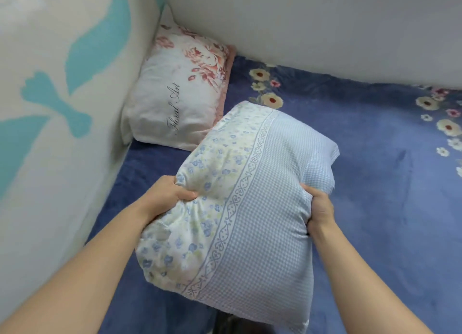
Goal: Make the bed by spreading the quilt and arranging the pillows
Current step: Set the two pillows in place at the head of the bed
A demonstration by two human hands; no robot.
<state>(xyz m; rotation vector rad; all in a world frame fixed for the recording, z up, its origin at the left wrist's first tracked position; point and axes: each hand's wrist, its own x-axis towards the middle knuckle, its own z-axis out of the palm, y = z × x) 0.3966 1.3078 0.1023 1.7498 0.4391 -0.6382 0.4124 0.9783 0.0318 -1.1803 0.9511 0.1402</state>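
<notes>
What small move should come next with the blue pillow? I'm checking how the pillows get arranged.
Probably lower the blue pillow onto the blue sheet beside the pink floral pillow. The left hand and right hand grip its sides, and the floral one already lies in the corner.

A pale wall [312, 21] meets a cream wall with teal shapes [50, 96] at the corner.

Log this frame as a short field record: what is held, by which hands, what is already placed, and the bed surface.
held item: blue checked and floral pillow, gripped at its sides
left hand: shut on the floral edge
right hand: shut on the checked edge
placed item: pink rose pillow, in the corner against the walls
bed surface: blue flowered blanket, spread flat
quilt: not in view
</notes>
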